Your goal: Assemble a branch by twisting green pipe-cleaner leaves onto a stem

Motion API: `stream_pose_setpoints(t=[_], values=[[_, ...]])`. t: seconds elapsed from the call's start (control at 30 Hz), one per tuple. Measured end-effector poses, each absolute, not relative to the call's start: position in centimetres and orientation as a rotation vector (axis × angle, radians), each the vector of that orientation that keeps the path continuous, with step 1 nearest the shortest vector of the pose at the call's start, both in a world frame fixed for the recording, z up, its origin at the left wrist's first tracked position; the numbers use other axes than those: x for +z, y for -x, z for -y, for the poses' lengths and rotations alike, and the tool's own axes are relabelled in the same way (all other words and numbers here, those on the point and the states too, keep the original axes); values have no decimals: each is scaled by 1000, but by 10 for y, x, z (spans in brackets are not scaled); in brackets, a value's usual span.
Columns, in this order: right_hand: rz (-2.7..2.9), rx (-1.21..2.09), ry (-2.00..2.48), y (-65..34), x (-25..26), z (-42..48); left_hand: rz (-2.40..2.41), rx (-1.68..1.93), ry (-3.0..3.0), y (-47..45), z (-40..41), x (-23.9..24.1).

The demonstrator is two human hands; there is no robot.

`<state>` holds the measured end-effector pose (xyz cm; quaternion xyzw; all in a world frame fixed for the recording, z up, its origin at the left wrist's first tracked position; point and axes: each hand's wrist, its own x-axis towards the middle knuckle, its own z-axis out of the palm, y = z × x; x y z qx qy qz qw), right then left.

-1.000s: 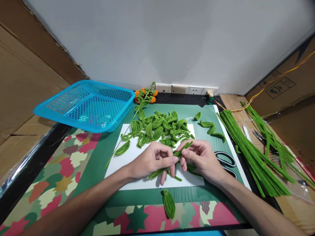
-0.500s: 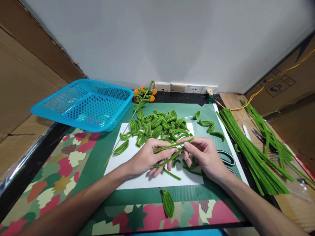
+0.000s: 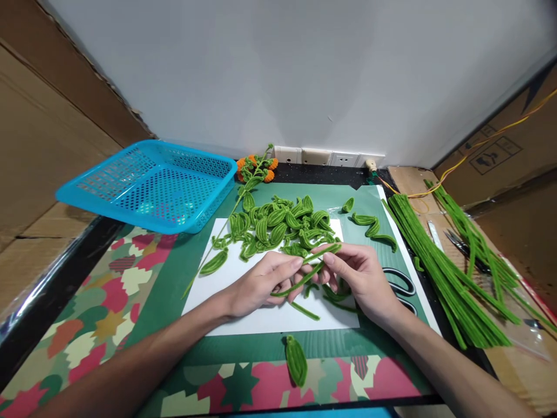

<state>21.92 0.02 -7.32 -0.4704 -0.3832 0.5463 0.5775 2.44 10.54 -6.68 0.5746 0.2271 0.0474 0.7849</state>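
Head view: left hand (image 3: 267, 281) and right hand (image 3: 359, 276) near each other over white paper (image 3: 239, 324). Both closed in thumb-and-finger pinch on green strip (image 3: 322, 253), which spans gap between them; 2nd length (image 3: 300, 283) slants just below, under left fingers. 1 loose piece (image 3: 305, 311) on paper beneath. Leaf pile (image 3: 278, 219) just beyond hands. 1 leaf (image 3: 296, 361) near front table edge. Scissors (image 3: 413, 287) beside right wrist, partly hidden. Stem bundle (image 3: 439, 270) farther right. Blue basket (image 3: 152, 219) far left, orange flowers (image 3: 270, 174) beside it.
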Motion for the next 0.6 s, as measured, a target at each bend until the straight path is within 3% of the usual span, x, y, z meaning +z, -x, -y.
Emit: stream_pose_setpoints(t=[0.6], values=[[899,1259,1110,-218,-74,0,-505,78,-1370,-26,-102,-65]])
